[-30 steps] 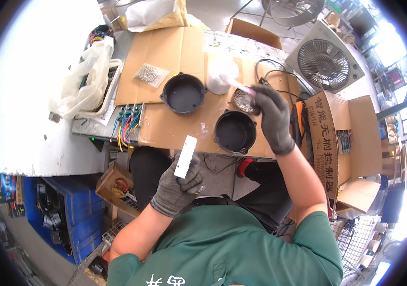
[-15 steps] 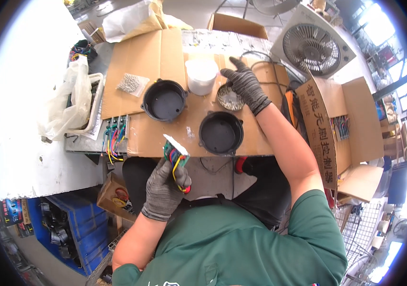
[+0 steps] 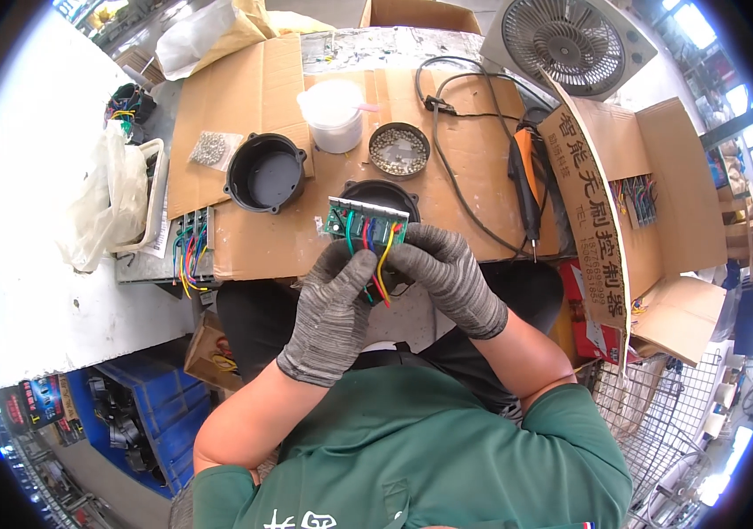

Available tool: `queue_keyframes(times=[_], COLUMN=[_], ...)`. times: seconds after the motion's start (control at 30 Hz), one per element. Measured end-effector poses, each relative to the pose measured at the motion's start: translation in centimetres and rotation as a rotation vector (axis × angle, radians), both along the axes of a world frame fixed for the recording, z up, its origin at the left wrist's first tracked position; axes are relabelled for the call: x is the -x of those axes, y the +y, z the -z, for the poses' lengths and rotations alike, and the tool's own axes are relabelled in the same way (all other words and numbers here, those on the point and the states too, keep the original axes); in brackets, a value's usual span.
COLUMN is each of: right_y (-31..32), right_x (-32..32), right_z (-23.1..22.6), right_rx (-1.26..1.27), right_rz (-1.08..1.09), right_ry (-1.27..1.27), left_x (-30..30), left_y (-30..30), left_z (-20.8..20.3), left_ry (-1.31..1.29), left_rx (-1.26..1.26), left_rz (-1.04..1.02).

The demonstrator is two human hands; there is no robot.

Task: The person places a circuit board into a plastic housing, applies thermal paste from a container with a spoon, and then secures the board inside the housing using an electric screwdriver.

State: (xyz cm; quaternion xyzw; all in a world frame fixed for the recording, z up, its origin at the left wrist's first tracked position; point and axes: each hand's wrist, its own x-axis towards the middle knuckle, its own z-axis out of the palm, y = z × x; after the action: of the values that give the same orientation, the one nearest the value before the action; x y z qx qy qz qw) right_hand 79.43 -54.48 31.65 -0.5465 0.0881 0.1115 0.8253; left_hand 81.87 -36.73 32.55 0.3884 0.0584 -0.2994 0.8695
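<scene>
Both my hands wear grey knitted gloves and meet in front of me at the table's near edge. Between them they hold a green circuit board (image 3: 380, 231) with a white strip along its upper edge. Red, yellow, green and blue wires hang from it. My left hand (image 3: 332, 309) is closed on the board's left side, thumb over the wires. The fingers of my right hand (image 3: 449, 275) grip its right end. Just beyond, a black round housing (image 3: 385, 191) is partly hidden by the board. A second black housing (image 3: 266, 174) sits to the left.
A round dish of small screws (image 3: 398, 150) and a white tub (image 3: 334, 123) stand behind. An orange-and-black electric screwdriver (image 3: 528, 181) lies at the right with its looped cable. Farther right are a cardboard box (image 3: 590, 229) and a fan (image 3: 561, 44). Wired boards (image 3: 191, 242) lie at the left.
My right hand has come back from the screw dish and now grips the board. My left hand has moved right and up, turning the board level. The view has shifted slightly.
</scene>
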Motion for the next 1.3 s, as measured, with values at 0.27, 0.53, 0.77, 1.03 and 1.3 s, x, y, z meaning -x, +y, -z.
queue_keyframes(times=[0.27,0.53,0.77,1.03,1.3], right_y=[-2.0,-2.0,-5.4,-5.5,-7.2], right_x=[-0.9,-1.6,-4.8,-7.7,-4.9], right_z=[3.0,1.6,3.5,6.4,5.9], right_rx=[-0.143,-0.167,0.680,0.904,0.416], right_rz=[0.167,0.078,0.127,-0.012,-0.036], right_ry=[-0.012,0.047,-0.404,-0.305,-0.006], left_x=[-0.6,-4.7,-6.0,-5.5,-6.2], left_y=[1.2,-0.1,1.5,1.4,-1.0], left_z=[2.3,1.0,1.6,1.9,2.1], left_ry=[-0.313,-1.867,-1.500,-1.150,-1.560], left_rx=[-0.481,-1.294,-1.175,-0.973,-1.325], left_rz=[0.134,-0.371,-0.310,-0.121,0.259])
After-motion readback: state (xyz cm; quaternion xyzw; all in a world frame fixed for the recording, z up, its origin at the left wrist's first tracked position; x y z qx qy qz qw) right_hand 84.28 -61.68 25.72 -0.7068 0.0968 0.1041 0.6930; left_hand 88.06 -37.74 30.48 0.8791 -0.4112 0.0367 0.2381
